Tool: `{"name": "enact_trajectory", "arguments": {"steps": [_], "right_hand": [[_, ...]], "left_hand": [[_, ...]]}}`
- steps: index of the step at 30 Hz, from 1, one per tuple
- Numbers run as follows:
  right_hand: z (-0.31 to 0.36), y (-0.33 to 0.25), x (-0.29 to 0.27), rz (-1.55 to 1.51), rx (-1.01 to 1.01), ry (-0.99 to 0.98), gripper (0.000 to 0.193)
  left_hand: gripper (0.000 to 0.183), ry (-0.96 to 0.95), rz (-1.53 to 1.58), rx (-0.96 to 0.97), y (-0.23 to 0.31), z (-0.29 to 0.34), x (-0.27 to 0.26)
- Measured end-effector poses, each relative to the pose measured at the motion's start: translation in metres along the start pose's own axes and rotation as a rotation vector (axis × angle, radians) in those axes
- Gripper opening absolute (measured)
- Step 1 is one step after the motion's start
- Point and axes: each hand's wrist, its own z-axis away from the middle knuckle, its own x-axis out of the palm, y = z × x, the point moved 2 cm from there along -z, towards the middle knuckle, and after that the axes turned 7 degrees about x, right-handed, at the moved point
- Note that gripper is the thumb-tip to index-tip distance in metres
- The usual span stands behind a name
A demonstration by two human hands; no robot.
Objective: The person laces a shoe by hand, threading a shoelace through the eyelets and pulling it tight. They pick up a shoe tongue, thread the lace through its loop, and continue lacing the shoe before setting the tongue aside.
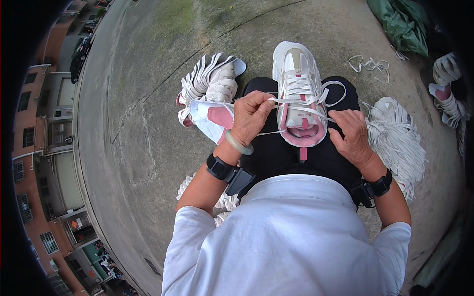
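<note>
A white and pink sneaker rests on my lap, its toe pointing away from me and its pink-lined opening toward me. White shoelace crosses its tongue, with a loose loop out to the right. My left hand, wearing a pale bangle, pinches shoelace strands just left of the shoe. On the other side, my right hand has bent fingers at a strand stretched from the eyelets; its thumb sits apart from the fingertips. How firmly that strand is gripped is partly hidden.
Stacked white shoe uppers lie on the concrete at left, beside a white and pink piece. A heap of white laces is at right. One loose lace and a green bag lie farther off. More uppers stand far right.
</note>
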Motion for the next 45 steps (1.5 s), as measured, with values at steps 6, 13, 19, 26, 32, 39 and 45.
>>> {"name": "enact_trajectory", "arguments": {"steps": [6,13,19,26,32,39,45], "right_hand": [[-0.002,-0.005,0.004,-0.165,0.044,-0.041,0.018],[0.022,0.012,-0.029,-0.136,-0.004,0.003,0.005],[0.049,0.029,-0.043,-0.152,0.059,0.015,0.003],[0.011,0.010,-0.010,-0.543,0.324,-0.175,0.019],[-0.023,-0.020,0.008,-0.232,0.058,0.098,0.035],[-0.024,-0.021,0.023,-0.112,0.111,0.090,0.037],[-0.023,-0.016,0.032,-0.211,0.154,0.097,0.025]], "left_hand": [[0.025,-0.268,0.738,-0.270,0.013,-0.014,-0.002],[0.020,-0.257,0.829,-0.320,-0.001,-0.017,0.008],[0.013,-0.244,0.788,-0.337,0.005,-0.015,0.014],[0.012,0.129,-0.301,0.275,0.041,-0.014,0.020],[0.012,-0.033,-0.596,0.585,0.061,-0.010,0.053],[0.018,0.005,-0.709,0.432,0.045,-0.002,0.067],[0.021,0.025,-0.670,0.380,0.037,-0.006,0.073]]}}
